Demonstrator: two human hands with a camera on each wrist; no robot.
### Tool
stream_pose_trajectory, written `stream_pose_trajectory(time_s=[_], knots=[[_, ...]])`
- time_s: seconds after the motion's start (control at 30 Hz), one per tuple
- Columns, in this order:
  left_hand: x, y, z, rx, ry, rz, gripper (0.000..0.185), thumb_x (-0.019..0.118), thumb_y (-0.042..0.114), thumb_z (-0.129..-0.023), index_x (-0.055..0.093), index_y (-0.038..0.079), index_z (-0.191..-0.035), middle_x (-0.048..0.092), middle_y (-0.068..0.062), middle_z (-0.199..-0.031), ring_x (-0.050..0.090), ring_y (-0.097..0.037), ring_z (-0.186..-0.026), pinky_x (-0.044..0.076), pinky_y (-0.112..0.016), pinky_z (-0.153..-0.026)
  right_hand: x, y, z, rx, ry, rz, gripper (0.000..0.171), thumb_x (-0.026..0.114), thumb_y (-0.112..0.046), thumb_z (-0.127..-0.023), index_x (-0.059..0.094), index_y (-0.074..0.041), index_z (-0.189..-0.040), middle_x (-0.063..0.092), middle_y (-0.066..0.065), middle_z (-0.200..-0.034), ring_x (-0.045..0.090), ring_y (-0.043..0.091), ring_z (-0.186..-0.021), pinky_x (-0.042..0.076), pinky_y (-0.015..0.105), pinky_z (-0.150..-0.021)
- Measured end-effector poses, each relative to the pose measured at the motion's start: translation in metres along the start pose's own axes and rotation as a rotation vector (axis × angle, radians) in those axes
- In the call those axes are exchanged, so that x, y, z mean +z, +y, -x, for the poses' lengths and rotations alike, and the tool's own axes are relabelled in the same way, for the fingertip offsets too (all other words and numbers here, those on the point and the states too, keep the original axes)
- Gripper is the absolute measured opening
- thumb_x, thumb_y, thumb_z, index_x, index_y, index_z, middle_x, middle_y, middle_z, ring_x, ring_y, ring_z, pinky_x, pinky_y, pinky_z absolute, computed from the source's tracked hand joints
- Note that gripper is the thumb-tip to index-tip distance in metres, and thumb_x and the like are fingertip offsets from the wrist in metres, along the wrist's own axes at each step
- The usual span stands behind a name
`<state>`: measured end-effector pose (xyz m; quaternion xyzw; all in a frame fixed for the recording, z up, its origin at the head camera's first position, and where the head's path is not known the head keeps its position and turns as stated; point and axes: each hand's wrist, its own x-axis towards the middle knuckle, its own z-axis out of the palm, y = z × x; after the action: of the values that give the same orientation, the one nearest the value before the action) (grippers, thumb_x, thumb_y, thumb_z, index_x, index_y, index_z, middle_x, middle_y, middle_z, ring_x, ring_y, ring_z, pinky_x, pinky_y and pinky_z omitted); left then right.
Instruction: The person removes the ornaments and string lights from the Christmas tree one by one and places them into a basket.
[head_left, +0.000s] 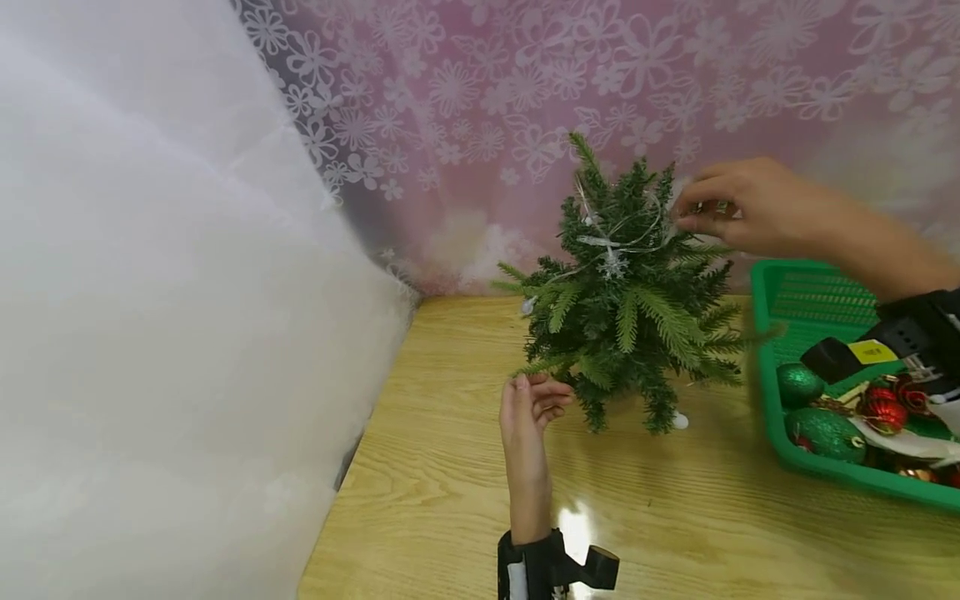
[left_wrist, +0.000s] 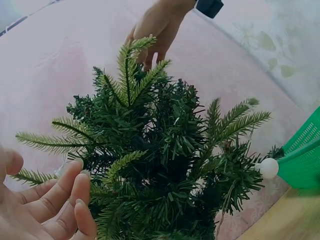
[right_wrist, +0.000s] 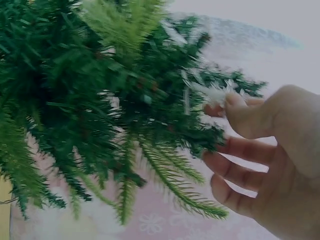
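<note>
A small artificial Christmas tree (head_left: 630, 317) stands on the wooden table, with a clear-wired string of lights (head_left: 597, 242) across its upper branches. A translucent snowflake light (head_left: 613, 264) hangs at the front. My right hand (head_left: 757, 208) is at the tree's upper right; in the right wrist view its thumb and forefinger pinch a whitish snowflake light (right_wrist: 212, 93), slightly blurred. My left hand (head_left: 528, 408) is by the lower left branches. Its fingers (left_wrist: 57, 202) are loosely bent, the thumb apart from them, beside a branch tip. A white ball (left_wrist: 269, 168) shows at the tree's right side.
A green plastic basket (head_left: 765, 375) stands to the right of the tree, under my right forearm. It contains green glitter balls (head_left: 825, 433), red ornaments (head_left: 883, 412) and other decorations. A pink floral curtain (head_left: 480, 125) hangs behind, and a white sheet (head_left: 165, 333) borders the table's left side.
</note>
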<state>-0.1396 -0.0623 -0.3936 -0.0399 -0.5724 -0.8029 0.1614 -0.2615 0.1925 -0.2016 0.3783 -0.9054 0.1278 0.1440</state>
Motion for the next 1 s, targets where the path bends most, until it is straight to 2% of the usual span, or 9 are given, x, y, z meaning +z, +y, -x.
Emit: stream_pose_trajectory(time_s=[0.13, 0.27, 0.47, 0.6, 0.67, 0.73, 0.87, 0.93, 1.0], knots=[[-0.002, 0.0, -0.001, 0.002, -0.015, -0.023, 0.046, 0.032, 0.033, -0.107, 0.049, -0.009, -0.112, 0.065, -0.024, -0.096, 0.065, -0.025, -0.082, 0.051, -0.029, -0.072, -0.005, 0.001, 0.012, -0.066, 0.075, -0.011, 0.023, 0.071, 0.006, -0.082, 0.07, -0.011, -0.097, 0.061, 0.001, -0.104, 0.056, 0.008, -0.083, 0.045, 0.021, -0.066], [-0.005, 0.003, -0.004, 0.036, -0.021, -0.102, 0.035, 0.038, 0.023, -0.106, 0.052, -0.009, -0.109, 0.065, -0.026, -0.094, 0.065, -0.022, -0.079, 0.052, -0.033, -0.073, -0.009, 0.001, 0.022, -0.084, 0.114, 0.019, 0.024, 0.071, 0.005, -0.082, 0.07, -0.014, -0.097, 0.06, 0.0, -0.106, 0.051, 0.001, -0.083, 0.042, 0.019, -0.065], [-0.003, 0.012, -0.01, 0.112, 0.001, -0.174, 0.021, 0.052, 0.012, -0.1, 0.055, -0.007, -0.107, 0.062, -0.027, -0.095, 0.064, -0.028, -0.081, 0.054, -0.038, -0.077, -0.001, -0.012, 0.026, -0.189, 0.091, 0.108, 0.02, 0.078, -0.001, -0.074, 0.071, -0.012, -0.089, 0.06, 0.01, -0.105, 0.059, 0.026, -0.085, 0.049, 0.041, -0.071], [0.005, 0.024, -0.019, 0.275, 0.011, -0.256, 0.019, 0.055, 0.011, -0.099, 0.057, -0.006, -0.107, 0.061, -0.023, -0.095, 0.062, -0.025, -0.081, 0.052, -0.035, -0.077, -0.004, -0.032, 0.023, -0.138, 0.053, 0.175, 0.012, 0.079, -0.021, -0.079, 0.071, -0.014, -0.083, 0.057, 0.02, -0.113, 0.056, 0.039, -0.095, 0.043, 0.055, -0.082], [0.01, 0.032, -0.026, 0.387, 0.006, -0.318, 0.017, 0.055, 0.01, -0.099, 0.058, -0.004, -0.107, 0.062, -0.019, -0.095, 0.06, -0.025, -0.084, 0.05, -0.033, -0.076, -0.008, -0.042, 0.019, -0.14, 0.097, 0.177, 0.028, 0.07, -0.04, -0.087, 0.071, -0.013, -0.078, 0.057, 0.023, -0.113, 0.055, 0.042, -0.094, 0.041, 0.057, -0.083], [0.016, 0.039, -0.034, 0.482, -0.019, -0.384, 0.016, 0.054, 0.009, -0.098, 0.059, -0.003, -0.108, 0.061, -0.015, -0.1, 0.059, -0.026, -0.089, 0.049, -0.035, -0.077, -0.014, -0.048, 0.011, -0.207, 0.197, 0.18, 0.049, 0.055, -0.052, -0.094, 0.069, -0.009, -0.073, 0.061, 0.023, -0.103, 0.057, 0.04, -0.087, 0.043, 0.055, -0.078], [0.032, 0.051, -0.05, 0.548, -0.135, -0.542, 0.022, 0.055, 0.015, -0.098, 0.058, 0.001, -0.114, 0.057, -0.012, -0.118, 0.052, -0.024, -0.11, 0.045, -0.038, -0.088, -0.02, -0.055, -0.01, -0.327, 0.324, 0.214, 0.029, 0.07, -0.025, -0.09, 0.067, 0.0, -0.075, 0.062, 0.019, -0.085, 0.057, 0.036, -0.072, 0.044, 0.05, -0.064], [0.041, 0.056, -0.054, 0.533, -0.2, -0.619, 0.026, 0.056, 0.02, -0.098, 0.058, 0.002, -0.117, 0.052, -0.012, -0.127, 0.046, -0.025, -0.119, 0.041, -0.039, -0.095, -0.018, -0.058, -0.021, -0.317, 0.259, 0.267, 0.016, 0.08, -0.01, -0.077, 0.067, -0.001, -0.079, 0.061, 0.018, -0.089, 0.057, 0.037, -0.077, 0.044, 0.052, -0.067], [0.048, 0.06, -0.056, 0.494, -0.242, -0.682, 0.03, 0.058, 0.023, -0.097, 0.057, 0.004, -0.12, 0.047, -0.011, -0.134, 0.039, -0.025, -0.126, 0.037, -0.04, -0.101, -0.013, -0.062, -0.03, -0.293, 0.168, 0.361, 0.022, 0.084, -0.008, -0.069, 0.067, -0.002, -0.08, 0.059, 0.019, -0.096, 0.053, 0.039, -0.088, 0.041, 0.055, -0.076]])
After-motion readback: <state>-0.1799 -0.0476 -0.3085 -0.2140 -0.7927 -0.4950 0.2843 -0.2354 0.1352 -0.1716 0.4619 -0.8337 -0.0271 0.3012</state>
